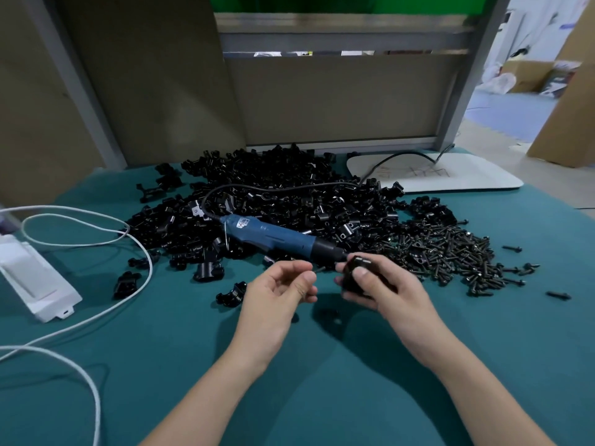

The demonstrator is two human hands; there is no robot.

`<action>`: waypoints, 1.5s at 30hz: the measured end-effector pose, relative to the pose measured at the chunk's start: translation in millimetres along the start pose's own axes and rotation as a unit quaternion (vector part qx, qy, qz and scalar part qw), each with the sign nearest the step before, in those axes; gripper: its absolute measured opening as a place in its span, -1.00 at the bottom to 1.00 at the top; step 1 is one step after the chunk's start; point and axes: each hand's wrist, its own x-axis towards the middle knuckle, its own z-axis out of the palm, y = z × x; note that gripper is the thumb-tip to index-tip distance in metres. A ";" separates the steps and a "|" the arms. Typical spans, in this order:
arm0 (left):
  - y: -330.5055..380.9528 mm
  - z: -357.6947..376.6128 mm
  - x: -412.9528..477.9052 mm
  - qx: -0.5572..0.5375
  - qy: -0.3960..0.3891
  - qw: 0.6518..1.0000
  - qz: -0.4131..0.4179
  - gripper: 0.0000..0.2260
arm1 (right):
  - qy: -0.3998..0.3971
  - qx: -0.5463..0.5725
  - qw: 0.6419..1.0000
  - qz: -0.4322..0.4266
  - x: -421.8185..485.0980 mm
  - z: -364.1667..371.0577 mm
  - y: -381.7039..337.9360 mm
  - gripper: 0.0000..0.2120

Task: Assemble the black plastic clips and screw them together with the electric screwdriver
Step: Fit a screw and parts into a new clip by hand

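Observation:
My right hand (391, 289) grips a black plastic clip assembly (355, 273) above the teal table, thumb pressed on its front. My left hand (283, 288) hovers just left of it with fingers curled; a small dark screw tip (319, 269) pokes out at its fingertips toward the clip. The blue electric screwdriver (273, 238) lies on the heap of black clips (283, 194), its black nose pointing at my right hand. A pile of black screws (450, 252) lies to the right.
Loose clips (231, 294) lie scattered on the teal cloth (193, 349). A white box (35, 278) and white cable (96, 313) sit at the left. A white board (450, 175) lies at the back right, the screwdriver's black cord (289, 188) running across it. Cardboard panels stand behind.

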 end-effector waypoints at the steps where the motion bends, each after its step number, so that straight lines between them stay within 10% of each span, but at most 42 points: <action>1: 0.5 0.7 -2.0 0.013 -0.015 1.000 0.005 -0.89 | -0.015 -0.035 0.999 -0.011 -2.3 1.8 1.4 -0.73; 8: 3.6 2.3 -6.7 0.052 -0.043 0.998 0.009 -0.94 | -0.055 -0.214 0.974 -0.048 -9.5 7.1 -1.4 -0.79; 45: 3.8 5.4 -8.0 0.140 -0.078 0.987 -0.014 -0.70 | -0.097 -0.250 0.963 -0.037 -10.1 4.2 8.2 -0.75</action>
